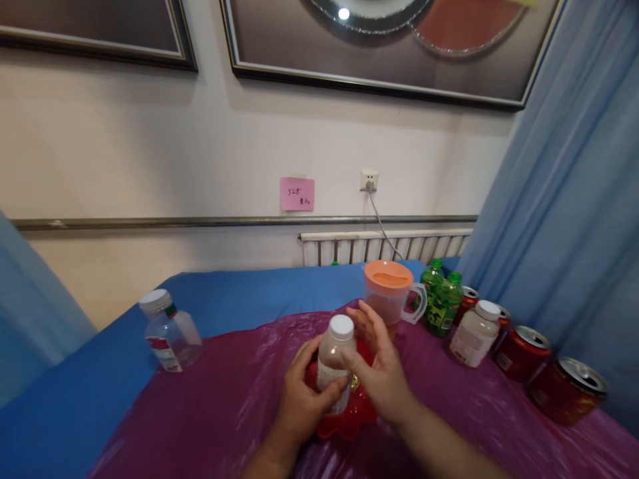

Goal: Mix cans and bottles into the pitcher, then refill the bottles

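Note:
A clear plastic bottle (331, 352) with a white cap (341, 326) stands roughly upright in front of me. My left hand (304, 396) is wrapped round its lower left side, thumb across the label. My right hand (382, 369) is at the bottle's right side with fingers apart; its thumb reaches the bottle, though I cannot tell whether it touches. Under the bottle and hands lies a red, scalloped-edged dish (344, 426), partly hidden. Just behind my right hand stands a clear pitcher (383, 303) with an orange lid (388, 276).
Left, another clear bottle (174, 339) with a white cap stands on the table. To the right are green bottles (442, 299), a white-capped bottle (474, 336) and several red cans (522, 352). Purple plastic sheeting (214, 412) covers part of the blue tablecloth (60, 412). Blue curtains (574, 166) hang beside.

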`<state>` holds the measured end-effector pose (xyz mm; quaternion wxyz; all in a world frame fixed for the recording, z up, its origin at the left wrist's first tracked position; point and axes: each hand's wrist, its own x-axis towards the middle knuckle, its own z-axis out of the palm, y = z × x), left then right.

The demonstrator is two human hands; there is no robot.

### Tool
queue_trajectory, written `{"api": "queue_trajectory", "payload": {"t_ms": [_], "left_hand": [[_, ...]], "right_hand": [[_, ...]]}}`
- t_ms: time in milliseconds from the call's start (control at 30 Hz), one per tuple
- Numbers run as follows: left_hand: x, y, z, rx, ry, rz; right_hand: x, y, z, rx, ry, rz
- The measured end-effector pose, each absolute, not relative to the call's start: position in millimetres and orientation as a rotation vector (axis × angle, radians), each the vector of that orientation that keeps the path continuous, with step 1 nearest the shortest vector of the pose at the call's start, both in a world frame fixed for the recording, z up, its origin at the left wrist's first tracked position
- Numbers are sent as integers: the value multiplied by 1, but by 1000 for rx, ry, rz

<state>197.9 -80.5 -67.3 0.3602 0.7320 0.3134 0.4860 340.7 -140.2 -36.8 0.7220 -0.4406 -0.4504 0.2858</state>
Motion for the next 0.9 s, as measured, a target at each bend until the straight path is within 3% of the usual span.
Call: {"api": "queue_trajectory", "payload": {"t_ms": [267, 500, 900], "left_hand": [[195, -69, -82, 1874, 805, 1264], [202, -63, -75, 1852, 768, 1302], [215, -63, -73, 1708, 950, 1407]], "right_hand": [[334, -148, -31, -1078, -1099, 760], [405, -196, -26, -1263, -960, 411], [578, -262, -101, -1822, -550, -142]]}}
